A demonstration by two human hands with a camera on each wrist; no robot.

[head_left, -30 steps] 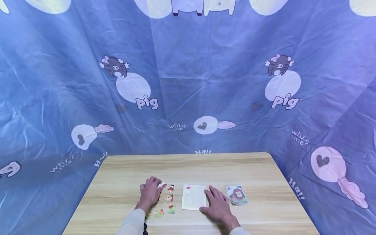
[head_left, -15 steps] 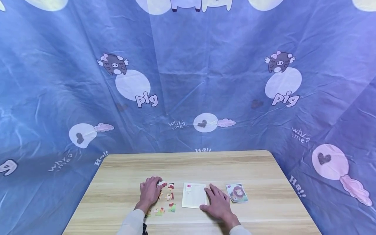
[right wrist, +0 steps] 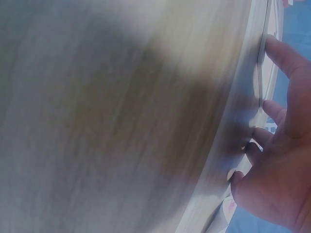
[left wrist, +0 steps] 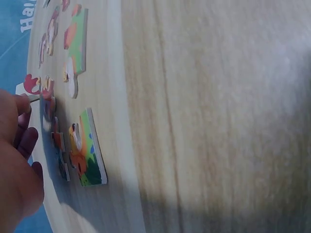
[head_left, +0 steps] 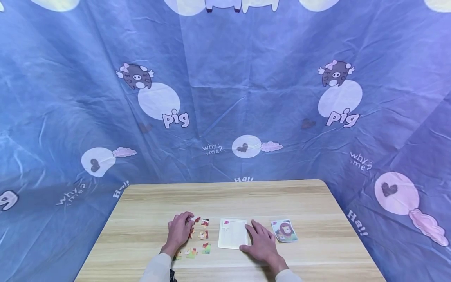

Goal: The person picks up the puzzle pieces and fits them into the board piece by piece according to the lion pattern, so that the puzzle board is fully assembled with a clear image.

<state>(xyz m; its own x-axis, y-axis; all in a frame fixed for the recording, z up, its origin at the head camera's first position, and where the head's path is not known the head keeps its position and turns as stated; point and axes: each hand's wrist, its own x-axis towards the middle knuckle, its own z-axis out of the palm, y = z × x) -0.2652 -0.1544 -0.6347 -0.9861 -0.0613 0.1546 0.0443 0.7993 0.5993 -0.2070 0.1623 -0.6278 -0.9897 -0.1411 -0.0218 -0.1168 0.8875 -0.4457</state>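
On the left of the table (head_left: 141, 219), the left hand (head_left: 179, 231) bends beside puzzle pieces (head_left: 203, 235), its fingertips pinching a red-and-white piece (left wrist: 32, 83), plainest in the left wrist view. Right of centre, the right hand (head_left: 261, 243) lies with fingers spread, touching the tray's (head_left: 234, 239) right edge.

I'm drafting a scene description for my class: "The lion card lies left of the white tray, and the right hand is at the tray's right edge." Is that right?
One thing is wrong: the lion card lies to the right of the white tray, as the head view shows. The right hand is indeed at the tray's right edge.
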